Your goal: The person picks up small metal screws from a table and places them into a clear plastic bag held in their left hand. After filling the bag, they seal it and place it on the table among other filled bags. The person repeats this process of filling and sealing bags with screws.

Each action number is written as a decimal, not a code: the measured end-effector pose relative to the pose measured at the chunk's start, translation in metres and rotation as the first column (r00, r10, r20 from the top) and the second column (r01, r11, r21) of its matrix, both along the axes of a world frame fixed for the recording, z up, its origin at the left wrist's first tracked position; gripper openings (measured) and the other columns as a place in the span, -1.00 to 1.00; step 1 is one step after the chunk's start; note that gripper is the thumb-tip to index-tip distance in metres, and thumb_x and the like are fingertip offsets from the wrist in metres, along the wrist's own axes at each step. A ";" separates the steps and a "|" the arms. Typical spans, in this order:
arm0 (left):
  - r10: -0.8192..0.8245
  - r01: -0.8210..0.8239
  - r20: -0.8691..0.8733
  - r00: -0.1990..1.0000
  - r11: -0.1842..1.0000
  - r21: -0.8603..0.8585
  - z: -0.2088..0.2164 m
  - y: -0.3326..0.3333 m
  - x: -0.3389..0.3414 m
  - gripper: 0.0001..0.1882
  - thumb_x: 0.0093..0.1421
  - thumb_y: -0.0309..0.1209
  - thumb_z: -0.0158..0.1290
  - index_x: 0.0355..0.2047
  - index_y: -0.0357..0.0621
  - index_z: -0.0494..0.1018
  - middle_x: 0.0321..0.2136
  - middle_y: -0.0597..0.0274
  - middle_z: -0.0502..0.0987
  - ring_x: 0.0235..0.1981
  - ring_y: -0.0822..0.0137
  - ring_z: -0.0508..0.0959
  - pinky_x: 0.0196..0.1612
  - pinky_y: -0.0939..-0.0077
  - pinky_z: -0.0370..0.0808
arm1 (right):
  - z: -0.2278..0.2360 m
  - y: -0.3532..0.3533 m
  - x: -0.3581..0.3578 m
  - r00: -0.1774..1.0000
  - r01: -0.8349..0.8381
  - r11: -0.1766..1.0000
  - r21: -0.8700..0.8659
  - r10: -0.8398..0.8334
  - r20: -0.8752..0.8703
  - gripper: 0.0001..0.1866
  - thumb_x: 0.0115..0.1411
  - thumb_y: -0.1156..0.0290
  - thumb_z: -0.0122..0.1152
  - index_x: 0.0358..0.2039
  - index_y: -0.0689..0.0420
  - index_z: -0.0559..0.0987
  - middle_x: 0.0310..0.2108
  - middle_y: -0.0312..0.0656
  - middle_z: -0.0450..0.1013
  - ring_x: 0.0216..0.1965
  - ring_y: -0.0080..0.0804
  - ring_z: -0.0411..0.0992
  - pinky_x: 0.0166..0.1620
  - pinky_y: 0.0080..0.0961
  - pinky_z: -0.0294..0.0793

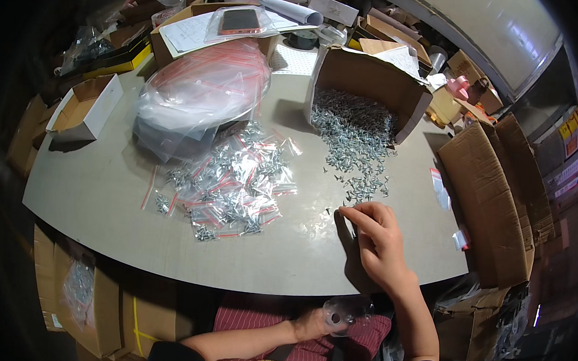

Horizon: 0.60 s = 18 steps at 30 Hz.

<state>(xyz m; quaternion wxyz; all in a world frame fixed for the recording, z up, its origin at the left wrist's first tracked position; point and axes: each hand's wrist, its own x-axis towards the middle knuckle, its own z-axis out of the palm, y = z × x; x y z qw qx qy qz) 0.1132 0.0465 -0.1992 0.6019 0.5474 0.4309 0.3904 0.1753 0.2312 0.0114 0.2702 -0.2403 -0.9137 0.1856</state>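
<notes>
My right hand is over the table at the near end of a spill of small silver screws. Its thumb and forefinger are pinched together; anything between the fingertips is too small to make out. One loose screw lies just left of them. The screws run out of a cardboard box tipped on its side. Below the table edge, over my lap, my left hand is closed around a clear plastic, rounded container with a round opening.
Left of the screws lies a heap of small filled zip bags. Behind it is a stack of empty clear bags. A white open box stands at the left edge. Cardboard cartons flank the right edge. A phone rests on papers at the back.
</notes>
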 end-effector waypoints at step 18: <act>0.132 -0.182 0.166 0.977 0.924 0.337 0.047 0.015 -0.010 -0.53 0.16 -0.35 0.43 0.06 -0.13 0.58 -0.10 0.12 0.67 -0.08 0.19 0.67 -0.01 0.29 0.63 | 0.030 -0.050 0.044 0.993 -0.070 0.989 -0.128 0.081 0.086 -0.50 -0.09 0.82 0.07 -0.14 0.25 0.73 -0.12 -0.06 0.63 -0.04 -0.07 0.59 0.05 -0.30 0.57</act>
